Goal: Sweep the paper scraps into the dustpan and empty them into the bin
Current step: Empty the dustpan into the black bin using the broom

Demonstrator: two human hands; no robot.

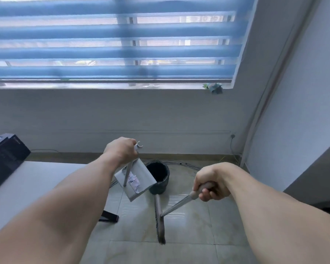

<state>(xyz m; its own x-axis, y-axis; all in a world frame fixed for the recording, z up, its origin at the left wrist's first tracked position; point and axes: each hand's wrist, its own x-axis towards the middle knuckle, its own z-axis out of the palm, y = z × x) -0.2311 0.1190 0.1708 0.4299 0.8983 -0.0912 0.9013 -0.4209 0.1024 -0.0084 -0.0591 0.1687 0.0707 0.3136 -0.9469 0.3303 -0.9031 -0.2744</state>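
Dustpan: your left hand grips its handle, paper scraps inside, beside black bin. Broom: your right hand grips its handle, head on floor.

We counted one dustpan, one broom, one black bin, two hands, left and right, one counter and several paper scraps in the dustpan.

Hanging tilted just beside black bin: grey dustpan, holding paper scraps. Resting on floor tiles below: grey broom, handle slanting up rightward.
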